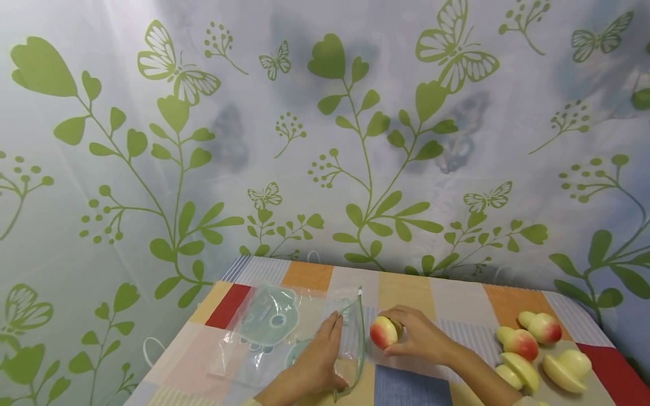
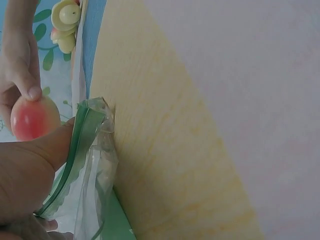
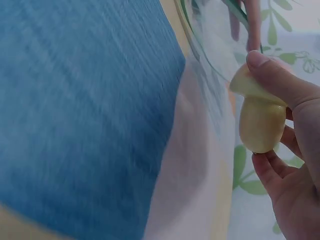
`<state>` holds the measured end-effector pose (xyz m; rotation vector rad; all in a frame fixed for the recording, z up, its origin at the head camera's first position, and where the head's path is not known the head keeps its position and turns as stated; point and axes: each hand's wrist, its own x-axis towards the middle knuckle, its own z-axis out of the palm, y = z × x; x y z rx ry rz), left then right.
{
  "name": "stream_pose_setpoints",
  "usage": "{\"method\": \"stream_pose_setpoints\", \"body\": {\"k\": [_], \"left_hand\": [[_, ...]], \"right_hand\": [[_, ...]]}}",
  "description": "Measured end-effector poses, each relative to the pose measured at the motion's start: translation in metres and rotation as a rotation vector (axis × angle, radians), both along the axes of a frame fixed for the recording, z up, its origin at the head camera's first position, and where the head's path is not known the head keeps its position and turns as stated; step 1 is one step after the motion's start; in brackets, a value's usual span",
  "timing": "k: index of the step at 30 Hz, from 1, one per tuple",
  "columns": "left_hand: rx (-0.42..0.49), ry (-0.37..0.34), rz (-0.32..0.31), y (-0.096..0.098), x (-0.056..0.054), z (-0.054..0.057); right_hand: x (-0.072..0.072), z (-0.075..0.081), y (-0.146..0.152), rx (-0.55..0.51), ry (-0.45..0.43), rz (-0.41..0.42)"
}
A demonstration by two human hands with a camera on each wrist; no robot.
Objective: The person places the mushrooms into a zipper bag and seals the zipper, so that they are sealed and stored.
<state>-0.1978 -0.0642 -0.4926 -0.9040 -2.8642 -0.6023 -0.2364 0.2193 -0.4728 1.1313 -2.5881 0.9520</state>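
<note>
The toy [image 1: 383, 332] sits within the grip of the right hand [image 1: 421, 338] — thumb on the rounded cap, fingers against the narrower base — just beside the green edge of the clear bag [image 1: 238, 351]. The grip is narrowed to the toy's width. The left hand [image 1: 316, 358] is at the bag's mouth, fingers extended and spread from the thumb, touching the film. Further toys [image 1: 567, 370] lie on the tabletop [image 1: 457, 293], past the right forearm.
</note>
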Motion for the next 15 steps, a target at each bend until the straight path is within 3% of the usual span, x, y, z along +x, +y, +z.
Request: {"method": "stream_pose_setpoints", "body": {"k": [6,15], "left_hand": [[0.008,-0.006,0.000,0.001,0.000,0.001],[0.005,0.006,-0.044,0.000,0.000,-0.002]], "right_hand": [[-0.009,-0.006,-0.023,0.002,-0.027,0.016],[-0.022,-0.020,-0.052,0.014,0.014,-0.049]]}}
